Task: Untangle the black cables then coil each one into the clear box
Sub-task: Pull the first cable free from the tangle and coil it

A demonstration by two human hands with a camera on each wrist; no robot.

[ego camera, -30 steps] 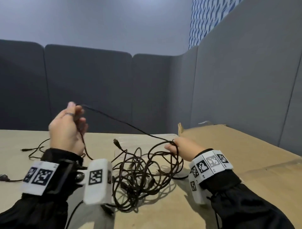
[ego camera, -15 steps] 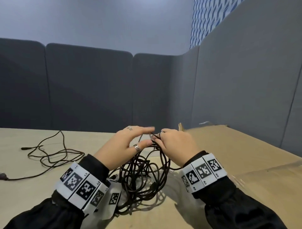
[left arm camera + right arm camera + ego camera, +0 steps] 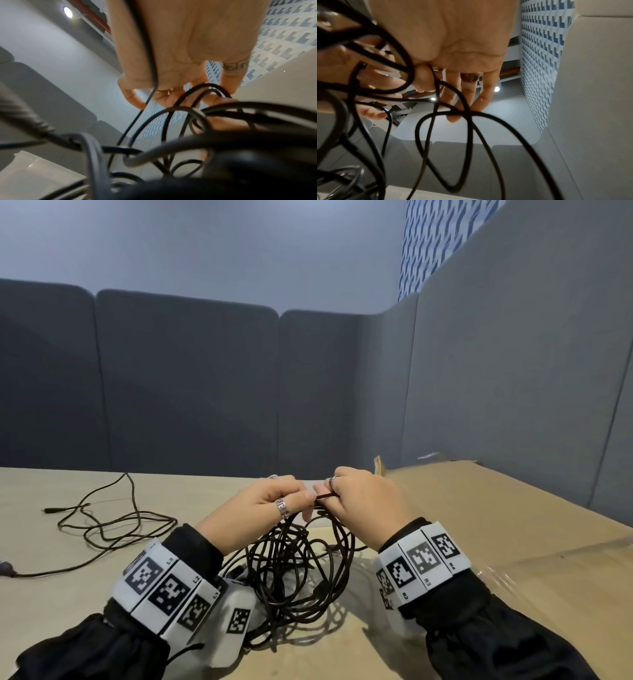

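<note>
A tangled bundle of black cables (image 3: 298, 573) hangs from both hands down to the tan table (image 3: 51, 611). My left hand (image 3: 301, 500) pinches a strand at the top of the bundle between thumb and fingers. My right hand (image 3: 337, 495) touches it from the right and grips several loops in curled fingers. In the left wrist view a strand runs down across the palm of the left hand (image 3: 171, 94). In the right wrist view loops pass over the thumb and first fingers of the right hand (image 3: 436, 86). A corner of the clear box (image 3: 34, 174) shows in the left wrist view; the hands and the bundle hide it in the head view.
A separate black cable (image 3: 113, 525) lies loosely spread on the table to the left, its end trailing to the left edge. Flattened cardboard (image 3: 496, 525) covers the table's right side. Grey partition panels (image 3: 188, 388) close off the back and right.
My left hand came down from the upper left, where it held a strand taut, to meet the right hand. Its fingers have since closed on the cable at the top of the bundle.
</note>
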